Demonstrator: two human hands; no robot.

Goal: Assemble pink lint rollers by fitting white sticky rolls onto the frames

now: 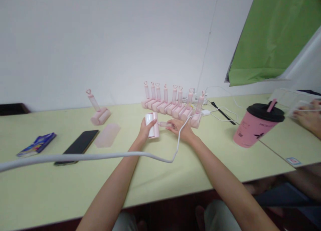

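Note:
A pink lint roller [155, 127] with a white roll lies sideways between my hands above the table. My left hand [144, 129] is closed round its head, thumb across the white roll. Fingers of my right hand [182, 129] are closed on its slim clear handle [164, 124], which points to the right. Whether the handle is fully joined to the head cannot be told. Just behind my hands, several more pink rollers [173, 107] stand in a row, their clear handles upright with loops on top. Another roller [100, 116] stands apart on the left.
Left on the table [50, 187] lie a black phone [84, 142], a translucent pink sheet [108, 135] and a blue packet [37, 144]. A white cable [112, 155] crosses in front of my arms. At right are a pink cup [255, 127], cords and another person's hand [308, 115].

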